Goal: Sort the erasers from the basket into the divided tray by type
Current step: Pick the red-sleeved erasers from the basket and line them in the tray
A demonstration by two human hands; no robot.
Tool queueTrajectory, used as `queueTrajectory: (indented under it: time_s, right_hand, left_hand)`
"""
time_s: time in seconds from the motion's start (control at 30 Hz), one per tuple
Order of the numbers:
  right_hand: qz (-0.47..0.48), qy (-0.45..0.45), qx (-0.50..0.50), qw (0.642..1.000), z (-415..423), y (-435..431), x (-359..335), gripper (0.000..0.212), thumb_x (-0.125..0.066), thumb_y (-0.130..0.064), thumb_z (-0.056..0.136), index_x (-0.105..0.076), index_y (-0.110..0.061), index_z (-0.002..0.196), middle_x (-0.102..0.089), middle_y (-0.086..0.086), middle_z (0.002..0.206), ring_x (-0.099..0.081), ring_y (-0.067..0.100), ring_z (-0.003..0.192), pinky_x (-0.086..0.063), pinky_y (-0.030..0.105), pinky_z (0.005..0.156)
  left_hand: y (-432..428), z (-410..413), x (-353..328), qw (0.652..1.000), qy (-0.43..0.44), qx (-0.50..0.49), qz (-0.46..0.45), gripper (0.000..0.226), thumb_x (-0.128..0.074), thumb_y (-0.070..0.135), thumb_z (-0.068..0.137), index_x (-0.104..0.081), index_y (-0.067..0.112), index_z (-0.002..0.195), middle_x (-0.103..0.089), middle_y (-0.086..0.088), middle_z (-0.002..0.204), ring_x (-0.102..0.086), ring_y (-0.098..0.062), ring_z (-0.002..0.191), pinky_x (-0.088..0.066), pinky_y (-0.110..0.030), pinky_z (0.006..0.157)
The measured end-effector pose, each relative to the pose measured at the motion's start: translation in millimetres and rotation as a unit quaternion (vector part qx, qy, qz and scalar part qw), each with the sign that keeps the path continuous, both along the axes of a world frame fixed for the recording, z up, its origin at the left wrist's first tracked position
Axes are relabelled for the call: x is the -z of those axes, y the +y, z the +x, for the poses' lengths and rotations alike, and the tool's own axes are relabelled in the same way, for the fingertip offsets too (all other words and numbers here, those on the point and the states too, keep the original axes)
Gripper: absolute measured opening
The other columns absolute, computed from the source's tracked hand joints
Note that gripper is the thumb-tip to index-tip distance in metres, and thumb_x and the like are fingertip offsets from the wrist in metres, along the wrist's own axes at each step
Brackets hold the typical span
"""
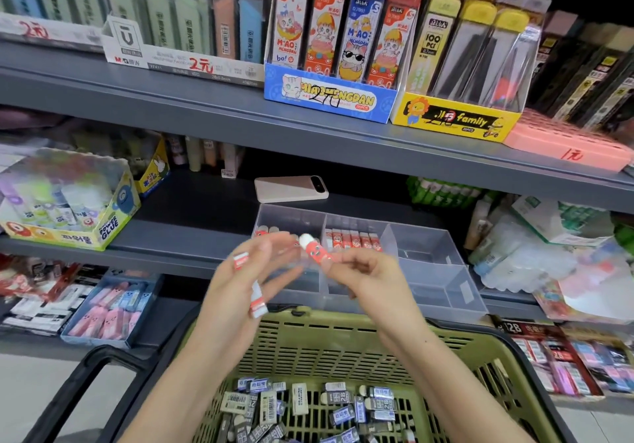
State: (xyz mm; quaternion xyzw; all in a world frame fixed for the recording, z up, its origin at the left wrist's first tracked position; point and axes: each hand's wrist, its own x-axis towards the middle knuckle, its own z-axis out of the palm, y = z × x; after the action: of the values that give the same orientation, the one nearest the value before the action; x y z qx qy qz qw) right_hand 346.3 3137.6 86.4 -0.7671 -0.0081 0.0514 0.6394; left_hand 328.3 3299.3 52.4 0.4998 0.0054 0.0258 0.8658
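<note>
clear plastic divided tray sits at the shelf edge, just beyond the far rim of the green basket. my hands are apart, both raised over that rim. right hand pinches a red eraser with a white cap. left hand grips two small red-and-white erasers, blurred. a row of red erasers stands in the back middle compartment; the right compartments show bare floor. grey and blue erasers lie in the basket.

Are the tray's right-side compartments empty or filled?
Empty: the tray shows only bare clear plastic in its right compartments; red erasers line the back middle one.
</note>
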Motion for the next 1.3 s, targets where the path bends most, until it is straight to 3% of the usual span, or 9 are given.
queueTrajectory:
  time_s: [0.17, 0.3, 0.4, 0.57, 0.67, 0.93, 1.07, 1.17, 1.3]
  right_hand:
    - [-0.106, 0.003, 0.047, 0.993, 43.3, 3.8, 1.3, 0.019, -0.078, -0.027, 0.074, -0.072, -0.011, 0.082, -0.063, -0.004, 0.069, -0.042, 0.0, 0.049, -0.032, 0.015, 0.053]
    - [-0.273, -0.012, 0.038, 0.961, 80.4, 29.0, 9.0, 0.027, -0.077, -0.035, 0.07, -0.071, -0.009, 0.071, -0.061, 0.002, 0.067, -0.052, 0.015, 0.065, -0.04, 0.027, 0.064]
    - [-0.407, -0.019, 0.056, 0.912, 98.9, 47.4, 13.3, 0.033, -0.073, -0.046, 0.07, -0.07, -0.013, 0.074, -0.069, 0.006, 0.081, -0.064, 0.024, 0.081, -0.039, 0.023, 0.063]
    - [-0.514, -0.027, 0.051, 0.856, 107.0, 64.9, 24.1, 0.041, -0.067, -0.048, 0.075, -0.065, -0.012, 0.095, -0.068, 0.006, 0.098, -0.065, 0.025, 0.096, -0.041, 0.025, 0.067]
    - [-0.577, -0.036, 0.009, 0.816, 108.2, 68.8, 22.0, 0.027, -0.064, -0.035, 0.08, -0.061, -0.014, 0.095, -0.066, 0.005, 0.099, -0.064, 0.025, 0.095, -0.041, 0.024, 0.066]
    - [-0.597, 0.01, -0.091, 0.797, 120.3, 68.5, 14.5, 0.007, -0.056, -0.019, 0.08, -0.049, -0.016, 0.078, -0.048, -0.002, 0.069, -0.054, 0.023, 0.074, -0.04, 0.025, 0.063]
    - [-0.597, -0.03, -0.111, 0.794, 124.7, 72.2, 19.9, 0.017, -0.059, -0.029, 0.083, -0.053, -0.014, 0.076, -0.052, 0.003, 0.075, -0.051, 0.024, 0.072, -0.038, 0.023, 0.06]
    - [-0.563, -0.006, -0.148, 0.813, 126.8, 74.7, 22.4, 0.025, -0.061, -0.035, 0.082, -0.062, -0.01, 0.076, -0.057, 0.005, 0.077, -0.054, 0.023, 0.072, -0.04, 0.026, 0.063]
    - [-0.542, 0.011, -0.159, 0.825, 130.5, 73.3, 20.7, 0.023, -0.062, -0.019, 0.082, -0.07, -0.007, 0.099, -0.069, 0.01, 0.095, -0.061, 0.022, 0.08, -0.05, 0.028, 0.073]
  left_hand:
    - [26.0, 7.6, 1.3, 0.992, 0.038, -0.12, -0.014, 0.016, -0.06, 0.027, 0.081, -0.068, 0.015, 0.088, -0.053, 0.001, 0.061, -0.044, -0.013, 0.056, -0.032, -0.016, 0.038]
    - [31.2, 11.1, 2.5, 0.986, 0.047, -0.138, -0.085, 0.025, -0.054, 0.032, 0.086, -0.058, 0.012, 0.1, -0.05, -0.001, 0.058, -0.044, -0.012, 0.052, -0.031, -0.017, 0.039]
    - [34.6, 12.1, 5.1, 0.979, 0.049, -0.141, -0.139, 0.033, -0.048, 0.039, 0.092, -0.057, 0.01, 0.104, -0.055, -0.004, 0.062, -0.051, -0.015, 0.057, -0.04, -0.021, 0.047]
    - [39.7, 14.2, 7.9, 0.971, 0.06, -0.13, -0.191, 0.035, -0.037, 0.034, 0.1, -0.058, 0.006, 0.103, -0.057, -0.002, 0.067, -0.054, -0.014, 0.063, -0.043, -0.027, 0.062]
    - [40.2, 15.8, 11.0, 0.968, 0.068, -0.118, -0.21, 0.035, -0.036, 0.031, 0.1, -0.059, 0.005, 0.103, -0.054, 0.0, 0.067, -0.051, -0.013, 0.063, -0.043, -0.027, 0.06]
    - [39.2, 19.1, 12.8, 0.974, 0.112, -0.1, -0.172, 0.042, -0.039, 0.037, 0.098, -0.071, 0.01, 0.096, -0.054, 0.001, 0.077, -0.051, -0.012, 0.073, -0.045, -0.026, 0.068]
    - [37.3, 15.8, 9.3, 0.983, 0.121, -0.101, -0.089, 0.051, -0.034, 0.044, 0.098, -0.079, 0.028, 0.081, -0.056, 0.005, 0.108, -0.048, -0.005, 0.103, -0.039, -0.028, 0.08]
    - [37.8, 14.9, 7.0, 0.983, 0.125, -0.096, -0.096, 0.051, -0.035, 0.042, 0.099, -0.079, 0.027, 0.081, -0.057, 0.002, 0.107, -0.05, -0.006, 0.1, -0.039, -0.027, 0.078]
    - [36.9, 14.0, 8.5, 0.982, 0.127, -0.09, -0.11, 0.044, -0.041, 0.042, 0.094, -0.079, 0.022, 0.085, -0.059, 0.004, 0.092, -0.05, -0.011, 0.093, -0.04, -0.028, 0.079]
